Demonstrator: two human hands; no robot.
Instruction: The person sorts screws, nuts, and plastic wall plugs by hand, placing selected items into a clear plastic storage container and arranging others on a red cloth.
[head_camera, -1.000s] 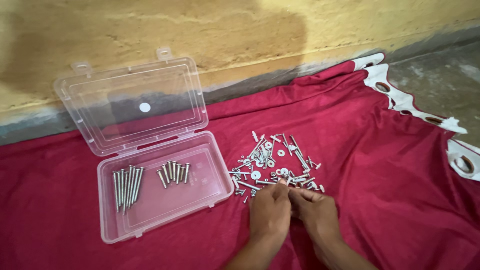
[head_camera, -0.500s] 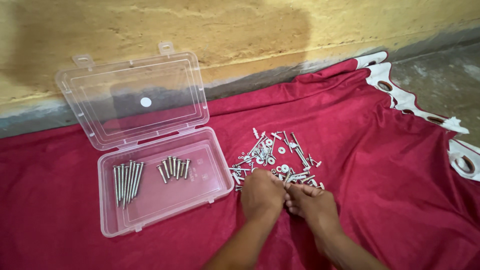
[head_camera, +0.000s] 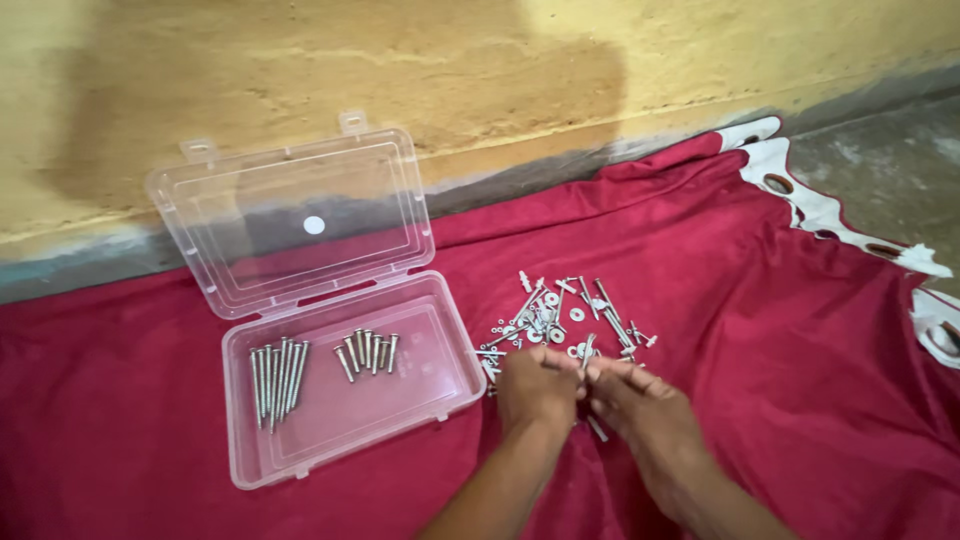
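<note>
Red cloth covers the floor by the wall. Clear plastic box lies open on it, long screws left, short screws middle. Loose hardware pile just right of the box. Left hand and right hand meet at the pile's near edge, fingertips pinched together on one screw.

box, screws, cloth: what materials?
Box: clear plastic, glossy; the red shows through it. Screws: likely steel, bright silver, possibly plated. Cloth: soft red fabric with a slight sheen, creased, white eyelet band at its edge.
</note>
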